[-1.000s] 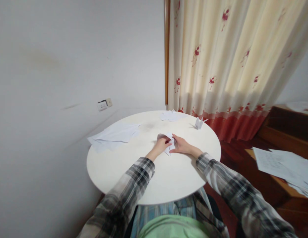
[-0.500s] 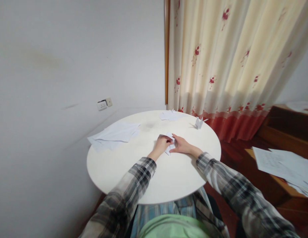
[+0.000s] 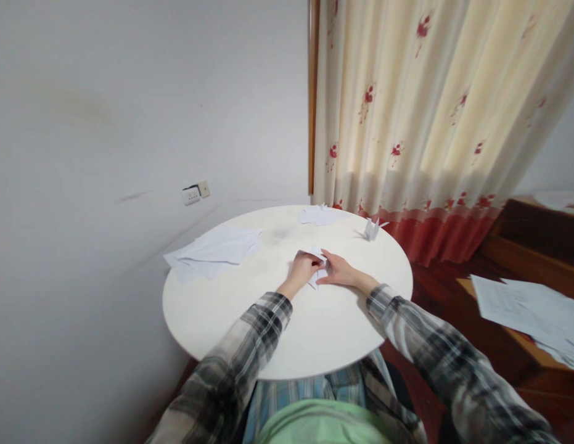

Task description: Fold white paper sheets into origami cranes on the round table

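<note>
A small folded sheet of white paper (image 3: 314, 279) lies near the middle of the round white table (image 3: 231, 308), between my two hands. My left hand (image 3: 305, 269) is closed on its left part, the fingers curled over a raised flap. From the right, my right hand (image 3: 336, 269) grips the paper's edge with thumb and fingers apart around it. Parts of the folds are hidden under my fingers. Beyond my right hand stands a folded paper crane (image 3: 372, 230), upright near the table's far right edge.
Loose white sheets (image 3: 217, 246) overlap at the table's left edge. More paper pieces (image 3: 320, 214) lie at the far edge. Printed papers (image 3: 531, 308) rest on a wooden cabinet to the right. A wall with a socket (image 3: 191, 196) and a flowered curtain (image 3: 397, 111) stand behind.
Almost nothing differs. Both hands keep their hold on the folded paper, and the view has shifted very slightly.
</note>
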Tool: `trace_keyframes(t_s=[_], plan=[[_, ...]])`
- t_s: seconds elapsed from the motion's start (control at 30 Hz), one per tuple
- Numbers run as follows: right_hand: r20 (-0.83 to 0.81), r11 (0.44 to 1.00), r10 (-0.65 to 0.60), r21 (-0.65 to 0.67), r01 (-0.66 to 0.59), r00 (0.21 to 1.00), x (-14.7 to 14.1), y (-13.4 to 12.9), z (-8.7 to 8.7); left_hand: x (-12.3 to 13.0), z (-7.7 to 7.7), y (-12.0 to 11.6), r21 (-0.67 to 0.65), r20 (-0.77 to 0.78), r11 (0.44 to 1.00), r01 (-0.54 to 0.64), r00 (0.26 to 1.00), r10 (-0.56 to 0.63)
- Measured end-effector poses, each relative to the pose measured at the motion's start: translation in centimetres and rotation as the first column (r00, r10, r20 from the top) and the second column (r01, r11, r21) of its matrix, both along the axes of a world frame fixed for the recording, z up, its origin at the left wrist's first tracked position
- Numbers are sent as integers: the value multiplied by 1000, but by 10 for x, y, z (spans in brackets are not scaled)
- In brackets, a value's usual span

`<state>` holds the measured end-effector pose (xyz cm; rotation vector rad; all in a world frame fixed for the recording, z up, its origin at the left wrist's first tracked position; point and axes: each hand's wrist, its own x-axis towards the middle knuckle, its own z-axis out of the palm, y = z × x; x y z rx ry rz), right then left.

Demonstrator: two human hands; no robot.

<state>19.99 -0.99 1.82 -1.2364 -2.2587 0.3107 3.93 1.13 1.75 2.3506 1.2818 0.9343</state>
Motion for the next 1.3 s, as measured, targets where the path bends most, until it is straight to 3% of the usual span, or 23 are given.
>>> trace_keyframes(t_s=[0.43,0.8,1.1,1.3], plan=[[3,1000,2,-27,-1,1000,-1,-2,3,0,10,-9,73,-70,997,-38,997,43],[36,999,-48,-2,48,998,0,3,-4,1,10,-10,28,-149,997,-72,986,75],[-51,997,-75,10,75,996,1,10,-6,1,11,-9,62,-148,996,-68,986,77],[-134,999,-18,31,23,991,4,15,-12,3,18,-17,69,-157,990,-125,978,135]])
